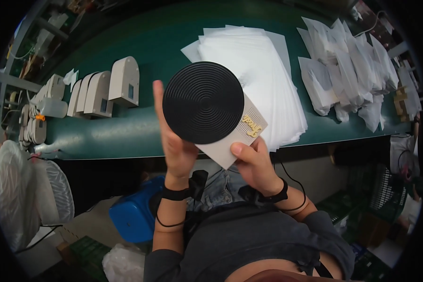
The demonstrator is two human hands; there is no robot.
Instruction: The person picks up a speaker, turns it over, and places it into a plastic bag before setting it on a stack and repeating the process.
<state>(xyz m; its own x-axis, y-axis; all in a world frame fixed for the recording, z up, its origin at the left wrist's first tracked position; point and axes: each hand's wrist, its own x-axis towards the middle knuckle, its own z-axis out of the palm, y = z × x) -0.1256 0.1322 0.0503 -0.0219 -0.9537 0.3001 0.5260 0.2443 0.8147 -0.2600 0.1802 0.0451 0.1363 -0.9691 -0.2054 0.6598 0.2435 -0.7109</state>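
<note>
In front of my body I hold a beige device (216, 154) with a large round black disc (203, 102), ringed with fine grooves. Beside the disc, a perforated panel carries gold lettering (252, 126). My right hand (254, 164) grips the lower right corner, thumb on the front face and the other fingers behind it. At the disc's left edge is my left hand (176, 145), its visible fingers stretched upward along the side. Part of that hand is hidden behind the device, so whether it bears any weight I cannot tell.
A stack of white translucent sheets or sleeves (277, 101) lies on the green table (148, 132). To its right are several wrapped items (345, 77). Several beige arched units (125, 82) stand at left. A blue stool or bin (129, 216) sits below the table edge.
</note>
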